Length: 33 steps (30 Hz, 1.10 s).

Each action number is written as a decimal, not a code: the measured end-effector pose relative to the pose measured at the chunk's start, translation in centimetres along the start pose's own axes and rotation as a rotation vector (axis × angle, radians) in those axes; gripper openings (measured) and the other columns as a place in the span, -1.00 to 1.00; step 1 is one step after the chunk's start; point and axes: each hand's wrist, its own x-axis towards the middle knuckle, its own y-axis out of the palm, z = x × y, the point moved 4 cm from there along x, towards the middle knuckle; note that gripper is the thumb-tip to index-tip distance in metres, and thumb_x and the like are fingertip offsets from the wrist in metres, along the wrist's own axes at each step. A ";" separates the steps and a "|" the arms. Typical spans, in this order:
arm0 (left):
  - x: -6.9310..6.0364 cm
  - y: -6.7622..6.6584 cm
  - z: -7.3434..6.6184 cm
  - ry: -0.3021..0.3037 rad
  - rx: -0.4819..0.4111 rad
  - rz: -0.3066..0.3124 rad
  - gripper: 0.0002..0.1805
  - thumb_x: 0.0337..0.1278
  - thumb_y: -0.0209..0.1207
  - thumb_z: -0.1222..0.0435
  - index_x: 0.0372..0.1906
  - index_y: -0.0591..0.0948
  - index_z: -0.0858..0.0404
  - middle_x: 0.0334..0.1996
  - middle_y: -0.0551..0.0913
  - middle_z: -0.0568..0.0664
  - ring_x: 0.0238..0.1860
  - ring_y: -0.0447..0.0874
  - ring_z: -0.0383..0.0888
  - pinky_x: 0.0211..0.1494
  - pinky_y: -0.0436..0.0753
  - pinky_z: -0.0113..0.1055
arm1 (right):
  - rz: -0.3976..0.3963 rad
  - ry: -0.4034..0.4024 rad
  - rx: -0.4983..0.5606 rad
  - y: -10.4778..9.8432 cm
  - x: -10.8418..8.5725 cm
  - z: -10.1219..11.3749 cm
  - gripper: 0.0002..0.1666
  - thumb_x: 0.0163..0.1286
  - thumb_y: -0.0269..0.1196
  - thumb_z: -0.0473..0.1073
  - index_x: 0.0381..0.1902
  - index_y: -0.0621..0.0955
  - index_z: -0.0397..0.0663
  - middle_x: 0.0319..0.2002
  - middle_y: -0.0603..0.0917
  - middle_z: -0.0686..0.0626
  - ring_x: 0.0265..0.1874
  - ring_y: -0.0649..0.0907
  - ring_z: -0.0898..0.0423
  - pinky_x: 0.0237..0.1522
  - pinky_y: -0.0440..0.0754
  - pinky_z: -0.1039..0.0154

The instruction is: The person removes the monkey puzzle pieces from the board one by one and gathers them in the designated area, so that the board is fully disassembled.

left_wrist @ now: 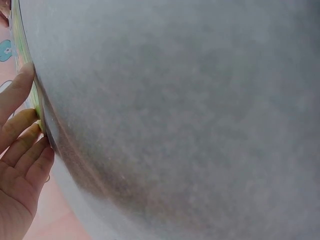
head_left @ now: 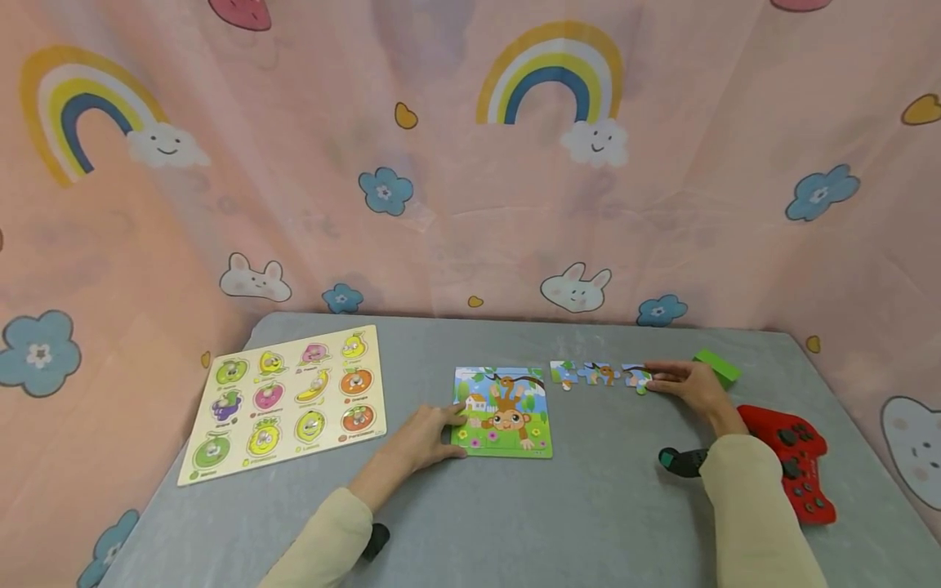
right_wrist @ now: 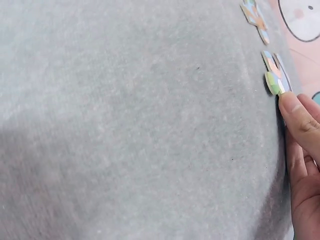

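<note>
A square monkey puzzle (head_left: 507,416) lies flat near the middle of the grey table. My left hand (head_left: 421,437) rests along its left edge, fingertips and thumb spread apart against it. The left wrist view shows that hand (left_wrist: 22,165) with fairly straight fingers touching the puzzle's rim. To the right of the puzzle, three jigsaw pieces lie in a row: a left piece (head_left: 564,374), a middle piece (head_left: 599,374) and a right piece (head_left: 634,376). My right hand (head_left: 694,390) pinches the right piece (right_wrist: 274,80) at its edge, between thumb and fingers.
A cream fruit puzzle board (head_left: 283,408) lies at the left. Beyond my right hand sits a green block (head_left: 716,367). A red game controller (head_left: 797,465) lies partly behind my right sleeve. A pink patterned curtain (head_left: 441,245) hangs behind the table.
</note>
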 end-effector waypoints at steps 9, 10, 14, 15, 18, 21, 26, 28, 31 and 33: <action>-0.1 0.0 -0.2 0.018 0.014 -0.008 -0.45 -0.09 0.45 0.21 0.04 0.64 0.39 0.20 0.51 0.20 0.18 0.50 0.13 0.17 0.53 -0.11 | -0.004 0.037 -0.075 -0.2 -0.1 -0.2 -0.40 0.24 0.36 -0.23 0.20 0.49 -0.39 -0.24 0.75 -0.04 -0.32 0.53 0.51 -0.24 0.46 0.66; -0.1 0.0 -0.1 0.020 0.015 -0.009 -0.46 -0.10 0.45 0.21 0.04 0.64 0.39 0.20 0.52 0.20 0.18 0.50 0.13 0.17 0.53 -0.11 | -0.006 0.041 -0.079 -0.2 -0.1 -0.2 -0.40 0.24 0.36 -0.22 0.20 0.49 -0.38 -0.24 0.75 -0.04 -0.32 0.53 0.51 -0.24 0.45 0.66; -0.1 0.0 -0.1 0.022 0.019 -0.012 -0.46 -0.10 0.45 0.21 0.04 0.64 0.39 0.19 0.52 0.20 0.17 0.51 0.13 0.15 0.54 -0.11 | -0.001 0.036 -0.077 -0.1 0.0 -0.2 -0.37 0.23 0.37 -0.20 0.20 0.48 -0.39 -0.23 0.75 -0.06 -0.31 0.53 0.52 -0.24 0.45 0.66; -0.1 0.1 -0.1 0.023 0.019 -0.012 -0.46 -0.10 0.45 0.21 0.04 0.64 0.39 0.19 0.52 0.20 0.17 0.51 0.13 0.15 0.54 -0.11 | 0.001 0.040 -0.076 -0.1 0.0 -0.2 -0.37 0.23 0.37 -0.19 0.20 0.48 -0.39 -0.23 0.75 -0.06 -0.31 0.53 0.52 -0.24 0.45 0.66; -0.1 0.1 -0.1 0.023 0.018 -0.011 -0.46 -0.10 0.45 0.21 0.04 0.64 0.39 0.20 0.52 0.21 0.18 0.51 0.13 0.15 0.54 -0.11 | 0.012 0.059 -0.068 -0.1 0.0 -0.2 -0.34 0.22 0.38 -0.17 0.21 0.47 -0.39 -0.22 0.75 -0.03 -0.30 0.53 0.50 -0.23 0.44 0.66; 0.0 0.1 -0.1 0.019 0.011 -0.011 -0.46 -0.10 0.45 0.23 0.03 0.64 0.40 0.20 0.51 0.21 0.18 0.50 0.14 0.16 0.54 -0.10 | 0.020 0.076 -0.059 -0.2 0.0 -0.2 -0.32 0.23 0.38 -0.14 0.23 0.46 -0.38 -0.22 0.74 -0.01 -0.29 0.53 0.48 -0.22 0.43 0.64; 0.1 0.1 0.0 0.019 0.012 -0.012 -0.46 -0.10 0.45 0.22 0.03 0.64 0.40 0.19 0.51 0.22 0.18 0.50 0.14 0.16 0.53 -0.10 | -0.009 0.044 0.013 -0.5 -0.6 -0.3 -0.30 0.28 0.34 -0.10 0.25 0.42 -0.42 -0.04 0.70 0.04 -0.21 0.52 0.53 -0.16 0.44 0.62; 0.1 0.1 0.0 0.022 0.015 -0.012 -0.46 -0.10 0.45 0.22 0.03 0.64 0.40 0.19 0.52 0.22 0.18 0.50 0.14 0.16 0.53 -0.11 | -0.028 0.022 0.078 -0.7 -0.7 -0.4 -0.30 0.30 0.32 -0.11 0.25 0.41 -0.45 -0.02 0.67 0.18 -0.18 0.54 0.54 -0.14 0.45 0.63; 0.0 0.0 0.0 0.021 0.014 -0.011 -0.45 -0.10 0.45 0.21 0.04 0.63 0.40 0.19 0.51 0.22 0.19 0.49 0.13 0.18 0.53 -0.11 | -0.041 0.012 0.167 -0.8 -0.8 -0.3 -0.30 0.32 0.30 -0.12 0.27 0.38 -0.45 -0.12 0.61 0.42 -0.16 0.56 0.52 -0.14 0.48 0.62; 0.0 0.0 0.0 0.018 0.008 -0.011 -0.45 -0.10 0.45 0.21 0.05 0.63 0.39 0.20 0.51 0.21 0.20 0.49 0.14 0.18 0.52 -0.11 | -0.050 0.018 0.179 -0.7 -0.8 -0.1 -0.30 0.34 0.28 -0.07 0.29 0.38 -0.39 -0.11 0.60 0.42 -0.14 0.55 0.51 -0.13 0.48 0.62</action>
